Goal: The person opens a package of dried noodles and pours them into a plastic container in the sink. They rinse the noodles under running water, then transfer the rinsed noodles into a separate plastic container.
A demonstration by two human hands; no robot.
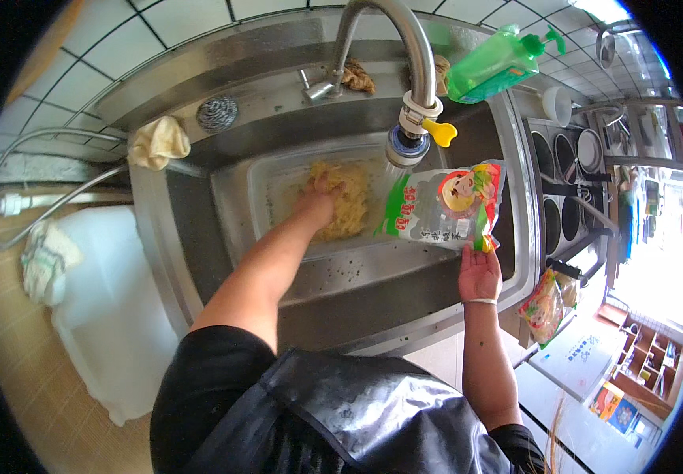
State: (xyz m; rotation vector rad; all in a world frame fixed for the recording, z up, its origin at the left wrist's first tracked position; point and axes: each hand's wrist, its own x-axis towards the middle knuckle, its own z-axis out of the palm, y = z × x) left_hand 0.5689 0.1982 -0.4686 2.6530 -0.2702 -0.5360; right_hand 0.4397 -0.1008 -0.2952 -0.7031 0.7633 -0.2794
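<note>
My left hand (316,204) reaches into a heap of yellow shredded pickled cabbage (350,207), some fingertips hidden among the shreds. The cabbage lies in a clear plastic tub (256,195) inside a stainless-steel sink (317,323). At the right side of the sink, my right hand (480,274) holds the bottom corner of a printed clear plastic bag (427,204), palm turned up. The bag lies tilted, its green end towards the tub and just below the tap's spray head (406,148). Water streams from the head beside that end.
The steel tap (424,65) with a yellow lever (441,133) arches over the sink. A green pump bottle (492,65), a steel scourer (217,113) and a cloth (159,142) sit on the rim. A white bin (116,320) stands left. More bags (544,308) hang right.
</note>
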